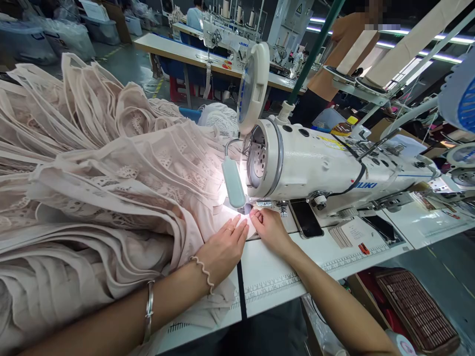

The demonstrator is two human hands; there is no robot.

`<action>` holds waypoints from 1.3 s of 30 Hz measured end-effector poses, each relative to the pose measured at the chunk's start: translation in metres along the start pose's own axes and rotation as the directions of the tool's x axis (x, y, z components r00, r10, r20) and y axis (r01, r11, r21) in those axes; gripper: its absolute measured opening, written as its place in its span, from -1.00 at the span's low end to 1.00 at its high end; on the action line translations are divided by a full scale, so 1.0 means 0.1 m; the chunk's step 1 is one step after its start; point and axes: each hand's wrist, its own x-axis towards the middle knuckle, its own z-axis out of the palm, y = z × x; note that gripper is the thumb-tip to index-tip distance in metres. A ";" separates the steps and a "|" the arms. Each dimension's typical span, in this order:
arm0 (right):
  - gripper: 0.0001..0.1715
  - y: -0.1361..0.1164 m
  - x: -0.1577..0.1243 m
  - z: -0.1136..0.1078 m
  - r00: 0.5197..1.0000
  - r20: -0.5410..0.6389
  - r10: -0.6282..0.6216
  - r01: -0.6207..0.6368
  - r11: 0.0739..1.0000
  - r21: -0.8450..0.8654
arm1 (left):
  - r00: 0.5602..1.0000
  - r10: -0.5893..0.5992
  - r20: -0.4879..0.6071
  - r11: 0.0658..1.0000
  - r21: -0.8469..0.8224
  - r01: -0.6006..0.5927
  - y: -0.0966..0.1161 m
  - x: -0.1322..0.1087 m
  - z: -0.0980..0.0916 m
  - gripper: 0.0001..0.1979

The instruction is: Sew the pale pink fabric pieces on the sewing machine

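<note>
My left hand (227,246) lies flat on pale beige fabric (200,217), fingers stretched out beside the sewing area. My right hand (273,231) is curled, thumb and fingers pinching the fabric's edge close to the presser foot. Both hands are at the head end of a white sewing machine (308,158). A lit lamp with a pale green shade (233,183) hangs just above the fingers and hides part of the needle area. The fabric runs left into a large heap of lace-trimmed beige pieces (148,163).
A black phone (307,218) rests beside the machine bed. Right of it are a paper card (356,232) and a small red clip (364,248). A printed ruler (274,286) runs along the table's front edge. A round fan-like device (254,86) stands above the machine head. Behind, a person stands.
</note>
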 end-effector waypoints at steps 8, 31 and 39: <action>-0.80 0.02 -0.06 -0.04 0.991 -0.057 -0.122 0.123 0.992 0.016 | 1.000 0.013 -0.020 1.000 0.017 -0.013 -0.03 0.04 0.00 -0.58; -0.32 0.21 -0.02 -0.13 0.910 0.213 -0.356 0.413 0.819 -0.399 | 0.999 0.007 -0.041 1.000 0.004 -0.006 -0.07 0.14 -0.01 -0.60; -0.33 0.19 -0.02 -0.14 0.916 0.211 -0.342 0.397 0.854 -0.338 | 0.992 0.016 -0.124 0.998 0.055 -0.009 -0.09 0.14 0.02 -0.59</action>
